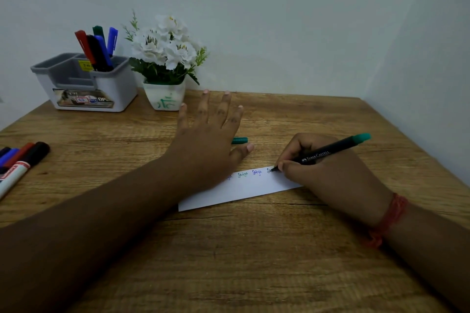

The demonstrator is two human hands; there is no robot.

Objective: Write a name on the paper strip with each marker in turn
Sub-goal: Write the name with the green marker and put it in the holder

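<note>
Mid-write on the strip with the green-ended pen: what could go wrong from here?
1. The right hand writes close to the paper strip's right end, so the word may run out of room.
2. The right palm rests on that end and could drag or smear ink.
3. The loose green cap lies beside the left hand, which could knock it away; that hand seems to pin the strip, so lifting it may let the paper shift.

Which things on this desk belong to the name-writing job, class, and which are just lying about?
Belong to the job:
paper strip
green-ended marker in the right hand
green cap
markers in the organiser
markers at the left edge

Just lying about:
flower pot
grey organiser
</note>
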